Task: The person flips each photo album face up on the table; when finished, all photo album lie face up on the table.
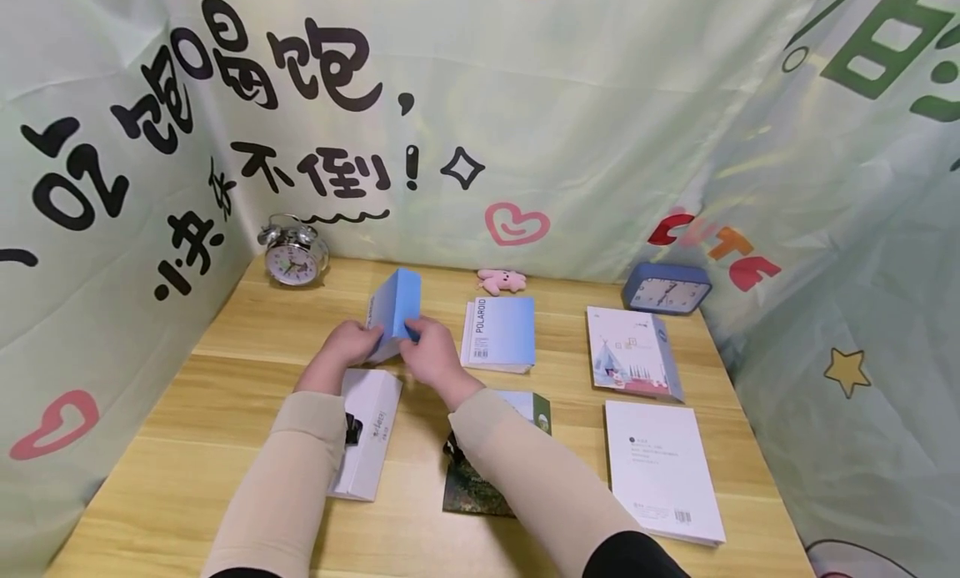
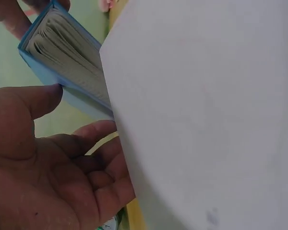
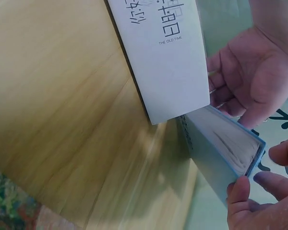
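Note:
Both hands hold a blue photo album (image 1: 395,305) upright and slightly turned over the left part of the table. My left hand (image 1: 351,344) is at its left side, thumb against the cover in the left wrist view. At the opposite side, my right hand (image 1: 433,351) pinches a corner; in the right wrist view its fingers (image 3: 239,194) press the cover near the page edges. Pale pages show between the covers in the left wrist view. A white album (image 1: 369,432) stands just in front of the hands and hides part of the blue one in both wrist views.
A second blue album (image 1: 501,332) lies right of the hands. Under the right forearm is a dark green album (image 1: 472,490). An illustrated album (image 1: 630,353) and a white album (image 1: 663,469) lie at right. Behind stand a silver alarm clock (image 1: 294,257), pink toy (image 1: 501,281) and blue clock (image 1: 667,289).

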Demonstrator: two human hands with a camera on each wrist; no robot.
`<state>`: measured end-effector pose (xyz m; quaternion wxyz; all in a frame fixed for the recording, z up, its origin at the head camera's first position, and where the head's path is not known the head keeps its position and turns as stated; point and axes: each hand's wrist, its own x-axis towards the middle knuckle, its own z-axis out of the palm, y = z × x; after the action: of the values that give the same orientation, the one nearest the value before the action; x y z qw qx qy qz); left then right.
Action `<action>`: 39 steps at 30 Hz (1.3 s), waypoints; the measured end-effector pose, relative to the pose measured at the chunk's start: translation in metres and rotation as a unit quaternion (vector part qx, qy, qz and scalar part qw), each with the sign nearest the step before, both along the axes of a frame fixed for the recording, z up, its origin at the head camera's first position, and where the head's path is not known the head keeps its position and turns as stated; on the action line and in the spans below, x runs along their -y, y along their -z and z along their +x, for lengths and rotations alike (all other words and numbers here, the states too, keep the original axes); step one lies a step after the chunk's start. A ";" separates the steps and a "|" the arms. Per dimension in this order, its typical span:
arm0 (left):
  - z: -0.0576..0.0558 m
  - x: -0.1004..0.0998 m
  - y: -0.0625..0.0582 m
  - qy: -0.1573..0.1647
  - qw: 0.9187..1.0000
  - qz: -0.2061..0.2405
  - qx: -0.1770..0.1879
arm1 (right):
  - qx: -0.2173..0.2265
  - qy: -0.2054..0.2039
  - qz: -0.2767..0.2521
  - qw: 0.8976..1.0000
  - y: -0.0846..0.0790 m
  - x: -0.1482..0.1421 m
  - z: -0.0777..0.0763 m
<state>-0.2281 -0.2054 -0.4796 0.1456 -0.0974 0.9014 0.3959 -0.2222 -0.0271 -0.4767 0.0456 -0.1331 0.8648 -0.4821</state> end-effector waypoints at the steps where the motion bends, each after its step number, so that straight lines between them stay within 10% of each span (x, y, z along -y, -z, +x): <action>1: 0.000 0.000 0.000 -0.001 1.000 0.005 0.000 | -0.005 -0.001 0.000 1.000 0.000 0.000 0.000; 17: -0.002 -0.005 -0.003 -0.064 0.993 0.092 -0.043 | 0.014 0.040 -0.068 0.997 0.008 0.000 -0.003; 39: -0.002 -0.015 -0.015 -0.088 0.982 0.087 -0.140 | -0.024 0.072 -0.127 0.989 0.005 0.012 0.002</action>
<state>-0.2302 -0.1903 -0.4649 -0.0098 -0.1068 0.8628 0.4941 -0.2198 -0.0389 -0.4819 -0.0271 -0.0867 0.8044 -0.5871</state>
